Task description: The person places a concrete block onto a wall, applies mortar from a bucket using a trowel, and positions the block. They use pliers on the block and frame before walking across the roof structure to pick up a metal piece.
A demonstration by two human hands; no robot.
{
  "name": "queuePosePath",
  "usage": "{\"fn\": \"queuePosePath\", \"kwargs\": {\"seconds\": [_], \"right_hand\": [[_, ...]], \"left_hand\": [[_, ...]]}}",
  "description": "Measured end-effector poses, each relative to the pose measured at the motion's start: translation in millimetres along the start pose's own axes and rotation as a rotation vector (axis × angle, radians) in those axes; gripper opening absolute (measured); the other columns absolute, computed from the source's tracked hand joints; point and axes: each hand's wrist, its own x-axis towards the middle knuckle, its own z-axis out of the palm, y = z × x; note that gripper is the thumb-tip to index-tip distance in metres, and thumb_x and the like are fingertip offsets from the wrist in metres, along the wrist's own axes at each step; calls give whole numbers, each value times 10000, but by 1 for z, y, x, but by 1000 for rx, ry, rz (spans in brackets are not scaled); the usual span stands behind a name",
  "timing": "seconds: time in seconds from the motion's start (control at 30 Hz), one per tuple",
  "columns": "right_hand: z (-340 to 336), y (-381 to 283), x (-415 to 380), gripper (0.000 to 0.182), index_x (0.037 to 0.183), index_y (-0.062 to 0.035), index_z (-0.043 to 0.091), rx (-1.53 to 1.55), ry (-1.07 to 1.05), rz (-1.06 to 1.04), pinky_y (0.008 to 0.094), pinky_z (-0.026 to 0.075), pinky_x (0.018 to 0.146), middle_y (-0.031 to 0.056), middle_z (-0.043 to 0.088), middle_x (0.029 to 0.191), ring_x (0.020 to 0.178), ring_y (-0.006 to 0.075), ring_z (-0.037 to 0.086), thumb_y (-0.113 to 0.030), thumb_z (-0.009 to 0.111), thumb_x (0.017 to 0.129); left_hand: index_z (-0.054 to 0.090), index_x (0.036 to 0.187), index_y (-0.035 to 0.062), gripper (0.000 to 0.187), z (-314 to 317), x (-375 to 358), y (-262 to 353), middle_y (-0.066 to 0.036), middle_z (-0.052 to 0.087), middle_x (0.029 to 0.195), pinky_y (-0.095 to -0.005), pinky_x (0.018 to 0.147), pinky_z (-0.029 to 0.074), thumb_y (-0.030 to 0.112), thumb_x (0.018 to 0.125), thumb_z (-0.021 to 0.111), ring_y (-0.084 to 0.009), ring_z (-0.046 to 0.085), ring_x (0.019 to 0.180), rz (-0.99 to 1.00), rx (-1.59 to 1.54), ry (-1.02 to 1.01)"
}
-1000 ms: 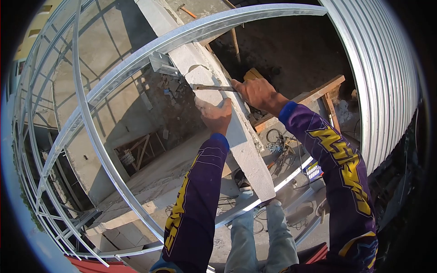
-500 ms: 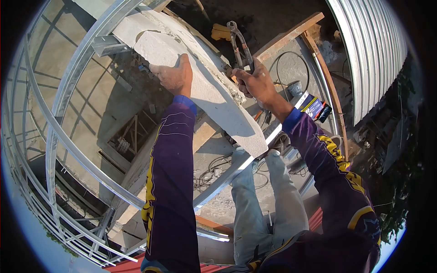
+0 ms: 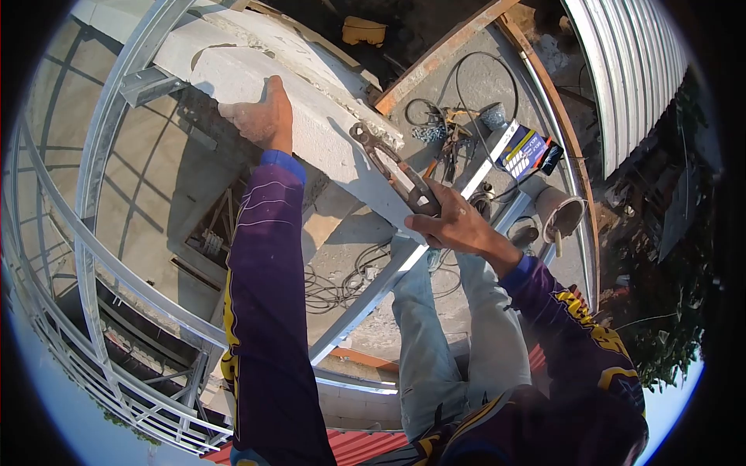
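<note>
With left hand stretched far forward and right hand bent lower, nearer the body. Pointing pincers up-left from right, over white beam, between both hands. Gripping them by the handles, right curled round; resting left on beam's left edge, partly open with thumb spread.

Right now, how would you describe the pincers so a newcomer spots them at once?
Start at the long white beam slanting down from the upper left. Near its lower end, the right hand grips the pincers, two handles meeting in a rounded metal head. Unlike the tools heaped on the floor, they are in a hand.
</note>
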Motion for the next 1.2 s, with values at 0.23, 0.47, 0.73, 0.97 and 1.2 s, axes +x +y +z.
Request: {"fn": "queuePosePath", "kwargs": {"seconds": [0.23, 0.47, 0.73, 0.97, 1.2], "right_hand": [[93, 64, -33, 288, 970, -7, 485, 88, -431, 225, 279, 411, 465, 38, 540, 658, 506, 113, 521, -198, 655, 838], [130, 128, -6, 251, 901, -15, 467, -187, 220, -136, 266, 384, 429, 37, 523, 642, 484, 100, 498, -189, 639, 847], [103, 79, -20, 500, 1096, 50, 477, -245, 148, 93, 400, 464, 686, 191, 580, 805, 737, 317, 602, -318, 652, 805], [30, -15, -47, 454, 1109, 37, 507, -445, 62, -76, 379, 477, 677, 208, 634, 808, 724, 312, 643, -260, 666, 806], [-4, -151, 75, 356, 1111, -42, 543, -772, 403, -892, 379, 518, 583, 223, 658, 850, 667, 349, 666, -316, 604, 892]], "left_hand": [[226, 1283, -111, 917, 0, 0, -3, -308, 480, 1152, -479, 877, 504, 373, 710, 754, -457, 549, 1060, 15, -31, 11], [203, 1274, -137, 943, 10, 9, -14, -312, 494, 1115, -481, 864, 500, 390, 705, 739, -459, 560, 1028, -2, -29, -1], [205, 1267, -149, 940, 0, 2, -7, -336, 437, 1156, -490, 881, 478, 367, 688, 737, -476, 541, 1035, 54, -116, -5], [205, 1283, -141, 948, 10, 4, -16, -310, 433, 1198, -478, 870, 485, 349, 678, 746, -463, 550, 1032, 109, -161, 118], [242, 1276, -134, 943, 6, 4, -18, -315, 480, 1168, -466, 879, 482, 363, 675, 772, -444, 567, 1031, 6, -157, 28]]}}
